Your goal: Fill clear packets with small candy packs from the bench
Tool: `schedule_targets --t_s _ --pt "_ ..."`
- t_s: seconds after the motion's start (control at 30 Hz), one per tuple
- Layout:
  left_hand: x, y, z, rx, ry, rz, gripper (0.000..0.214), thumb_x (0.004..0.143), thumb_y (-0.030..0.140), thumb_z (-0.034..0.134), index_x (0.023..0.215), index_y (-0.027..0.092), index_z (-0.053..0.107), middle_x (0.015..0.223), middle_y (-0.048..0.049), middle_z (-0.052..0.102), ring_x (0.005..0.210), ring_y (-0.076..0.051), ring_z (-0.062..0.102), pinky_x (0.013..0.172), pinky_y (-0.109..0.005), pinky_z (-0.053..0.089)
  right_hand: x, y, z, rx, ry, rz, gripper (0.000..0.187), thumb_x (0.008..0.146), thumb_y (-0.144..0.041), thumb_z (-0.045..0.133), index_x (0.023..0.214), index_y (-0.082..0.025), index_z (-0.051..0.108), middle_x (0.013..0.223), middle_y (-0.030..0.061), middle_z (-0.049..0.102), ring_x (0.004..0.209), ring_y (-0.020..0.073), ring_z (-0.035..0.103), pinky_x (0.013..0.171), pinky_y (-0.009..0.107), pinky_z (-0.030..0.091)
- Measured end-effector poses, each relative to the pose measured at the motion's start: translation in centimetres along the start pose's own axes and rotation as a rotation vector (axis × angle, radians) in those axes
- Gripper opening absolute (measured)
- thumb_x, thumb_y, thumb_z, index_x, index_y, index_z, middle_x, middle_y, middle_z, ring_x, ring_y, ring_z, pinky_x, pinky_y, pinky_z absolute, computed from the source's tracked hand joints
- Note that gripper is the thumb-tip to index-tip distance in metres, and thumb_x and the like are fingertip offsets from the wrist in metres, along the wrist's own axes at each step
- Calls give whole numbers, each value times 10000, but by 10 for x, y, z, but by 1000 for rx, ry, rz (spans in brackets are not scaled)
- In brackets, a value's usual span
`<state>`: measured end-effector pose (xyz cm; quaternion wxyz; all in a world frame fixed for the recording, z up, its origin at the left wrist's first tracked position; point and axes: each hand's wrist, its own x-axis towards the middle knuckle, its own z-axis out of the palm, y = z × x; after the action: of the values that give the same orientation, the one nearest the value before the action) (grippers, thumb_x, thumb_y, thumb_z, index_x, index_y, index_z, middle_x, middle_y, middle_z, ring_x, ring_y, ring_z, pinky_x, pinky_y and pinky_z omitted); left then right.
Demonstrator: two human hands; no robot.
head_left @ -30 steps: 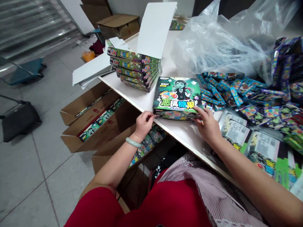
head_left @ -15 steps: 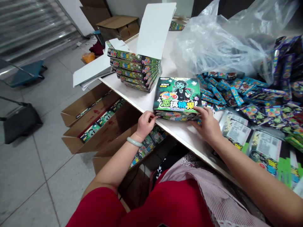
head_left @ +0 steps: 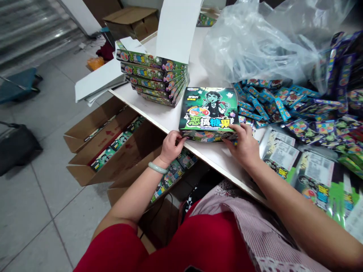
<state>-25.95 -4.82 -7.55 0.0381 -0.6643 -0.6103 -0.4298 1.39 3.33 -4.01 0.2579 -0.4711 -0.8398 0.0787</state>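
Observation:
A green and black candy box (head_left: 210, 107) with a cartoon vampire on its lid lies at the front edge of the white table (head_left: 208, 149). My left hand (head_left: 171, 146) pinches the box's near left corner between thumb and fingers. At the near right corner, my right hand (head_left: 244, 145) grips with its fingers on the lid and its thumb against the front side. The lid lies down over the box, so its contents are hidden. Just behind and to the left stands a stack of similar boxes (head_left: 153, 81), the top one with its white lid raised.
Blue candy packets (head_left: 261, 104) and purple ones lie heaped at the right, beside a clear plastic bag (head_left: 249, 45). Flat printed packs (head_left: 314, 177) lie at the near right. Open cartons (head_left: 93, 151) with boxes inside stand below the table's left edge; white sheets (head_left: 99, 81) overhang it.
The view has shifted slightly, so most things appear a little further left and higher. Both hands keep their hold on the box's near corners.

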Motion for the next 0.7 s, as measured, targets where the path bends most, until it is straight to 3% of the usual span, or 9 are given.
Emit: schedule_targets --t_s 0.13,0.23,0.43,0.57,0.7 --pt "0 1 2 29 11 -5 171 865 297 582 799 211 450 750 -14 518 682 -157 532 647 -295 461 3 -4 1 27 -28 1 588 775 -427 651 1270 -240 395 1286 153 407 1096 326 544 693 432 536" --pt "0 1 2 44 14 -8 184 861 302 589 795 214 442 742 -9 508 670 -155 523 647 -294 457 5 -9 9 43 37 28 657 723 -490 692 1241 -239 373 1296 160 377 1148 339 498 736 462 524" --pt "1 -5 1 43 -7 11 199 850 315 603 794 215 440 735 0 504 644 -148 524 629 -285 444 7 -21 21 -16 251 37 636 721 -452 711 1204 -224 365 1312 187 348 1282 375 350 962 557 380" --pt "1 -9 2 26 -5 38 182 851 294 602 812 212 444 755 -6 513 656 -150 529 637 -288 443 8 -25 19 -55 249 37 609 728 -455 692 1207 -244 380 1361 179 316 1336 412 268 974 610 328" --pt "1 -11 2 13 -5 52 171 848 276 608 826 210 452 763 -10 520 658 -150 527 632 -285 444 10 -24 19 -45 265 12 582 734 -451 679 1193 -227 401 1334 180 355 1310 405 307 998 609 311"
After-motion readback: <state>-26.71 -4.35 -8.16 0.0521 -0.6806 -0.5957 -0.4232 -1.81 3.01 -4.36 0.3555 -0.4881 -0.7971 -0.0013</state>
